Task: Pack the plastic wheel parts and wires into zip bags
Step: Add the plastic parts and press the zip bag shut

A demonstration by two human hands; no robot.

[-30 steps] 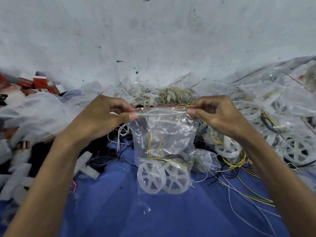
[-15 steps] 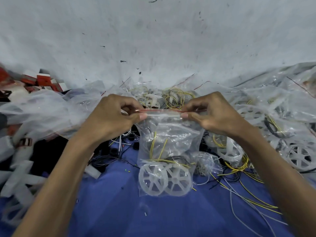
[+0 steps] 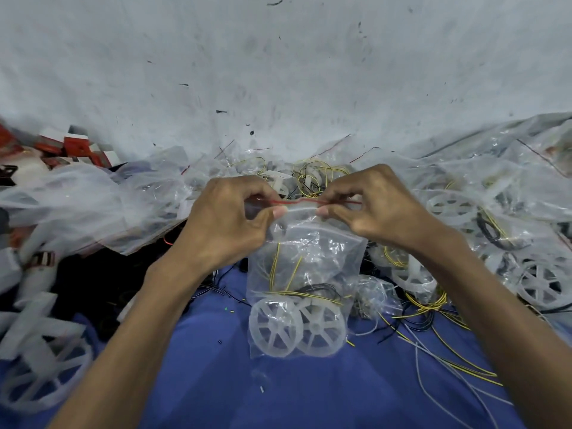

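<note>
Head camera looks down past two forearms to a blue cloth (image 3: 198, 382) that serves as the work surface. Loose wheels (image 3: 37, 385) lie blurred at the near left and loose wires (image 3: 430, 306) trail across it at the right, both within reach, likely as stock for coming bags. At the middle hangs the zip bag (image 3: 309, 261), its bottom resting on the cloth or just above it; I cannot tell which. Two white spoked wheels (image 3: 275, 331) sit side by side at its base, and yellow and black wires (image 3: 274, 267) lie looped above them, so the weight pulls the film straight and leaves the mouth free of contents. The left hand (image 3: 226, 224) and the right hand (image 3: 380, 205) each pinch the red-lined seal (image 3: 297, 202) at the top between thumb and forefinger, close together near its middle, with the other fingers curled. Holding it taut and level like this suits pressing the two strips into each other. My judgement is that this bag is filled and being closed. The seal looks wavy between the pinches, so it may not yet be shut along its whole length. Beyond the hands lies a heap (image 3: 312, 173) of more wires and parts, filled bags (image 3: 483, 193) are piled to the right, red and white boxes (image 3: 74, 144) sit far left, and a scuffed pale wall (image 3: 278, 72) backs everything.
</note>
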